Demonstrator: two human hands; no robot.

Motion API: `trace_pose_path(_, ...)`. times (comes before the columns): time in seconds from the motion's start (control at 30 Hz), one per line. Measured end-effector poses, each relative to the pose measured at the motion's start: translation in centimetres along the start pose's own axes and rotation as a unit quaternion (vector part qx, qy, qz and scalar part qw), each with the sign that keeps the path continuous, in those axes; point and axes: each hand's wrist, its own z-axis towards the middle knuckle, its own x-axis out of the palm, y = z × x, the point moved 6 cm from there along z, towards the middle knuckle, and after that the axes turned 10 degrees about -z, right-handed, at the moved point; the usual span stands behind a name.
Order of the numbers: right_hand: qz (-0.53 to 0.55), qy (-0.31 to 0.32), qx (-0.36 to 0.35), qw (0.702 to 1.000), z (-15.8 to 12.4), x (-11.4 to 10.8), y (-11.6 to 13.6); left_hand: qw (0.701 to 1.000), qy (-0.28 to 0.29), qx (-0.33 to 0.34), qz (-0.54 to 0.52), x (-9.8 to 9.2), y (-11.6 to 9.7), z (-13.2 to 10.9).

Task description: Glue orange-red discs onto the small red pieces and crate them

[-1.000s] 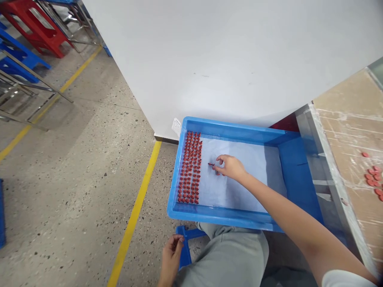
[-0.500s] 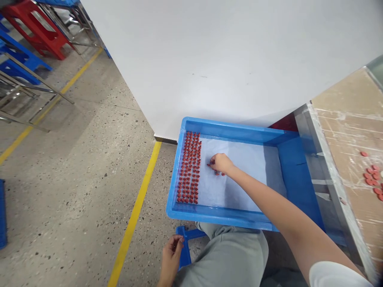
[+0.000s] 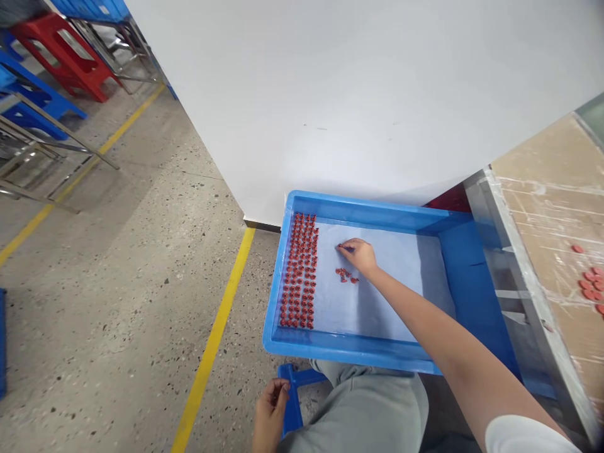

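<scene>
Over the pale liner of the blue tray (image 3: pixel 358 360), my right hand (image 3: pixel 359 254) is in a pinch. A small dark red piece (image 3: pixel 338 247) shows at its fingertips. Just below that hand lies a loose cluster of small red pointed pieces (image 3: pixel 343 274). Along the tray's left side, several close columns of the same red pieces (image 3: pixel 299 270) stand on the liner with their points up. My left hand (image 3: pixel 271 406) is outside the tray, beside my left knee, with its fingers curled together; whether anything is inside them is hidden.
A white panel (image 3: pixel 340 113) rises behind the tray. To the right, a board-topped surface (image 3: pixel 533 207) carries flat red discs (image 3: pixel 592 283). A blue stool (image 3: pixel 291 402) shows under me. Red stool (image 3: pixel 70 56) and metal frames (image 3: pixel 47 138) stand far left.
My right hand has moved slightly right and up, away from the loose cluster, which now shows more fully. My left hand stays curled in nearly the same place. The view has shifted a little.
</scene>
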Motion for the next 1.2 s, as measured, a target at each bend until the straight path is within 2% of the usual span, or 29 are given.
trace_pose_path(0.27,0.040,-0.014,0.022,0.999,-0.2,0.0,-1.6,1.000,0.005,-0.001,0.002,-0.1,0.8,0.0)
trace_pose_path(0.37,0.058,-0.009,0.011,0.998,0.5,0.1,-1.5,1.000,-0.017,0.001,-0.016,-0.8,-0.8,0.2)
trace_pose_path(0.43,0.063,-0.003,0.006,0.998,1.0,0.4,-1.2,0.997,-0.066,0.030,-0.021,-1.9,-3.8,0.7)
trace_pose_path(0.5,0.064,-0.002,0.006,0.998,1.5,0.7,-1.0,0.990,-0.114,0.081,-0.028,-3.0,-8.0,1.6)
trace_pose_path(0.57,0.063,-0.005,0.011,0.998,2.0,1.0,-0.6,0.986,-0.107,0.130,-0.010,-2.8,-12.8,2.9)
trace_pose_path(0.63,0.059,-0.010,0.020,0.998,2.7,1.2,-0.2,0.982,-0.080,0.173,0.012,-1.7,-17.1,4.5)
trace_pose_path(0.7,0.053,-0.018,0.032,0.998,3.6,1.3,0.3,0.972,-0.048,0.224,0.048,0.2,-20.6,5.9)
trace_pose_path(0.8,0.038,-0.034,0.053,0.997,5.2,1.3,1.2,0.953,-0.020,0.279,0.120,2.9,-23.5,7.5)
trace_pose_path(0.93,0.027,-0.039,0.054,0.997,7.1,1.7,2.6,0.927,-0.020,0.311,0.208,4.1,-24.3,8.4)
trace_pose_path(1.2,0.032,-0.015,0.005,0.999,8.2,1.9,4.5,0.928,-0.027,0.310,0.203,3.6,-24.1,8.5)
